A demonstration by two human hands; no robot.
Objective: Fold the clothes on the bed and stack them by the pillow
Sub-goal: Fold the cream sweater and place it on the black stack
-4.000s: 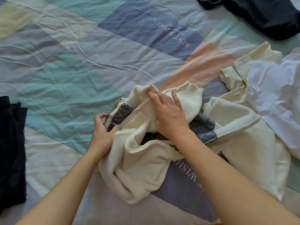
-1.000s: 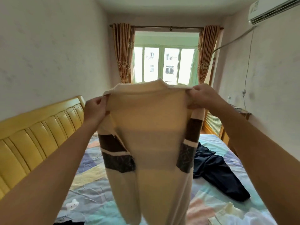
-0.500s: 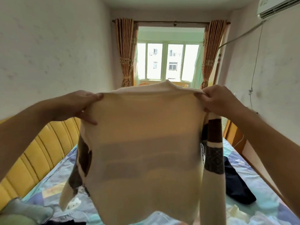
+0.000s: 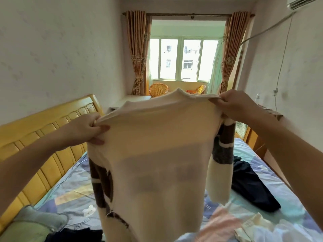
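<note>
I hold a cream sweater with dark brown and grey sleeve bands up in the air over the bed. My left hand grips its left shoulder and my right hand grips its right shoulder. The sweater hangs spread out, its sleeves dangling at both sides. A green-grey pillow lies at the lower left by the headboard. A dark folded garment shows at the bottom edge beside the pillow. The sweater hides the middle of the bed.
A dark navy garment lies on the right of the bed; cream and white clothes lie at the lower right. The yellow headboard runs along the left wall. A window, curtains and wicker chairs are beyond.
Four seconds ago the sweater lay bunched on the bed under my hands. I have since lifted it by the shoulders; over the last second my hands spread it wider and lowered it slightly.
</note>
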